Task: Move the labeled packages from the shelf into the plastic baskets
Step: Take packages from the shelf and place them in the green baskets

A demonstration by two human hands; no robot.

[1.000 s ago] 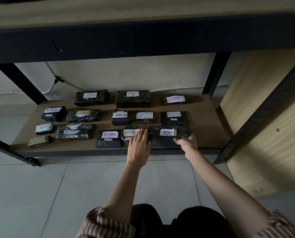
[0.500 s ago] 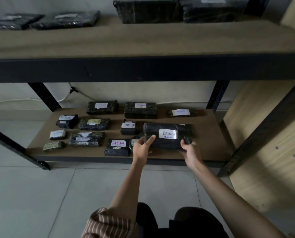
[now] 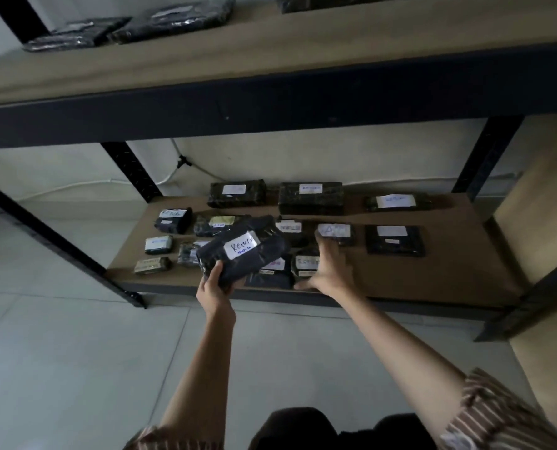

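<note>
Fingers [image 3: 218, 267] of the left hand [image 3: 214, 289] clasp one end of the Return package [image 3: 243, 251]; right hand [image 3: 327, 271] spread, empty.
Soft wrap sags above the shelf [image 3: 432, 274]: seemingly light, best gripped mid-body.

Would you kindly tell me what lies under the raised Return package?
Beneath the Return package in the left hand, shelf packages show only at their edges; their labels are mostly covered.

Pale tiled floor [image 3: 75, 368] fills the view from six to nine o'clock. A dark metal-framed rack [image 3: 270, 102] with brown boards stands against a white wall [image 3: 59, 164]; a light wooden panel [image 3: 543, 203] sits at three o'clock.
</note>
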